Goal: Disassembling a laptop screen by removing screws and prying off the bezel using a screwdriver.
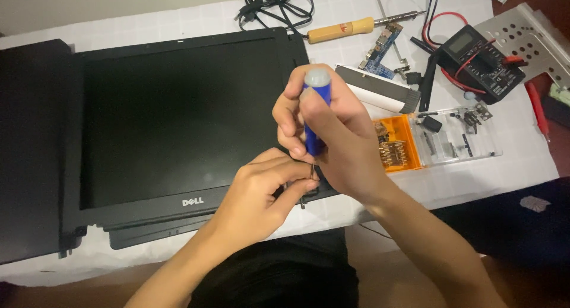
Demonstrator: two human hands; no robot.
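2 hands met at the lower right corner of the black laptop screen panel. My right hand clenched its grip on the blue screwdriver, upright so its tip met the corner; my left hand pinched the bezel edge there, steadying it. Beyond lay an orange parts box, a multimeter and a soldering iron on the white-covered worktop.

Warm, moderately bright indoor light falls from above. The white table cover is evenly lit and slightly yellow-tinted. Soft shadows are cast beneath the right hand and left hand. No glare is recorded on the matte black laptop screen, where detail is lost in darkness. Focus is acceptable at centre; mild softness is noted throughout. The lower edge of the frame is dim.
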